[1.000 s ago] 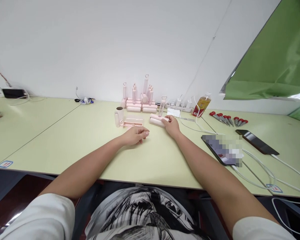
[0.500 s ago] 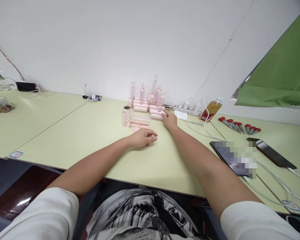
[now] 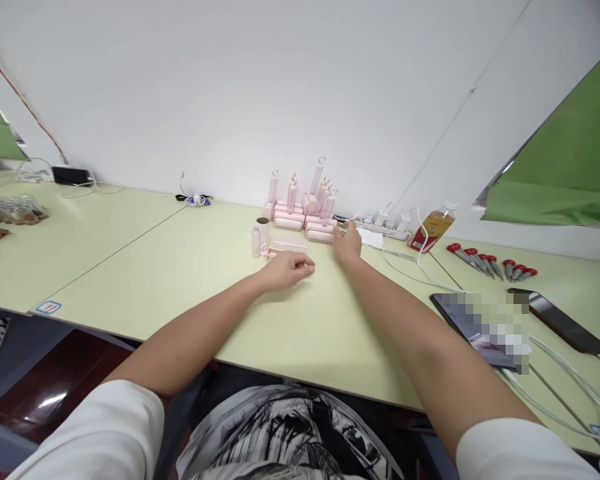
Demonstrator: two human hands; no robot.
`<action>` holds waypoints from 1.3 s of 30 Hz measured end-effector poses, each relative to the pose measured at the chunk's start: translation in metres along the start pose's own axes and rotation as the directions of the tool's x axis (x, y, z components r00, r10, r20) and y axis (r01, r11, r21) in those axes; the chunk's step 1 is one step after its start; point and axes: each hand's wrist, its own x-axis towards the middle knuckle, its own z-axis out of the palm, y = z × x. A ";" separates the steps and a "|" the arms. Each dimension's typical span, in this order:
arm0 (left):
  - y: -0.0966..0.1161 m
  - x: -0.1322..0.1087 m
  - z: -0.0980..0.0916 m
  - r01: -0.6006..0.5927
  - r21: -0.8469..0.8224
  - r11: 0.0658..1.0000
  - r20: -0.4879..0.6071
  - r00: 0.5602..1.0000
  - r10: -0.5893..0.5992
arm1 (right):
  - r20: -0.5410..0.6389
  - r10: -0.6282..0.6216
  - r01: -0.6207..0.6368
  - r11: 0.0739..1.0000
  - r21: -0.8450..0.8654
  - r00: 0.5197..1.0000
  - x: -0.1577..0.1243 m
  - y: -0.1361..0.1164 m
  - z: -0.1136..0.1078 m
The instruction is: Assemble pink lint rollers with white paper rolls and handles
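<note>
My left hand [image 3: 286, 270] hovers low over the table with its fingers loosely curled and nothing visible in them. Just beyond it lies an open pink case with a clear lid [image 3: 290, 244], its tray partly hidden by my hand. Beside that case stand a small pink clear tube [image 3: 256, 241] and a round pink cup with a dark inside [image 3: 263, 230]. My right hand [image 3: 347, 243], thumb and finger apart, is at the right end of a closed pink case [image 3: 321, 235]; whether it touches is unclear. Behind are more pink cases [image 3: 289, 220] with upright pink tubes [image 3: 319, 175].
A power strip [image 3: 373, 223], white paper [image 3: 371, 238] and a yellow drink bottle [image 3: 434, 227] lie to the right. Further right are several red-capped tubes [image 3: 480, 259], a tablet [image 3: 475, 327], a black phone [image 3: 560, 320] and white cables. A coiled charger cable [image 3: 196, 199] lies back left.
The view has shifted, so things sit slightly right and lower. My left hand has moved forward and now covers more of the open case. My right hand has drawn slightly away from the closed case.
</note>
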 end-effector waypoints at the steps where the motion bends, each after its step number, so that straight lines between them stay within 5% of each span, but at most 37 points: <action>1: -0.001 0.002 -0.008 -0.003 0.015 1.000 -0.116 0.993 0.005 | -0.004 0.027 -0.026 0.999 0.033 1.000 -0.007 -0.002 -0.004; 3: -0.003 0.005 -0.028 0.027 0.046 0.999 -0.386 0.922 -0.007 | 0.042 0.051 -0.055 0.994 0.093 0.998 -0.023 -0.009 -0.013; 5: -0.008 0.007 -0.051 0.104 0.095 0.990 -0.608 0.794 -0.026 | 0.099 0.062 -0.079 0.982 0.172 0.993 -0.043 -0.015 -0.024; 7: -0.015 0.008 -0.071 0.201 0.136 0.970 -0.708 0.705 -0.047 | 0.171 0.057 -0.096 0.968 0.230 0.984 -0.065 -0.021 -0.035; 9: -0.023 0.008 -0.084 0.262 0.214 0.941 -0.746 0.666 -0.016 | 0.216 0.043 -0.103 0.957 0.272 0.976 -0.086 -0.024 -0.044; 14: -0.034 0.012 -0.079 0.364 0.393 0.844 -0.633 0.773 -0.038 | 0.307 -0.067 -0.043 0.940 0.339 0.950 -0.112 -0.020 -0.049; 16: -0.033 0.016 -0.071 0.427 0.429 0.796 -0.615 0.784 -0.089 | 0.357 -0.085 -0.047 0.937 0.347 0.930 -0.112 -0.017 -0.047; 23: -0.028 0.031 -0.065 0.528 0.473 0.705 -0.632 0.761 -0.147 | 0.430 -0.102 -0.065 0.932 0.357 0.897 -0.108 -0.013 -0.041; 32: -0.029 0.034 -0.072 0.522 0.463 0.716 -0.632 0.761 -0.146 | 0.450 -0.096 -0.085 0.926 0.367 0.888 -0.106 -0.010 -0.040; 36: -0.025 0.033 -0.078 0.448 0.462 0.765 -0.672 0.740 -0.027 | 0.442 -0.098 -0.081 0.926 0.368 0.892 -0.105 -0.009 -0.039; 39: -0.013 0.028 -0.081 0.294 0.494 0.818 -0.714 0.674 0.189 | 0.427 -0.085 -0.103 0.911 0.399 0.900 -0.105 -0.009 -0.040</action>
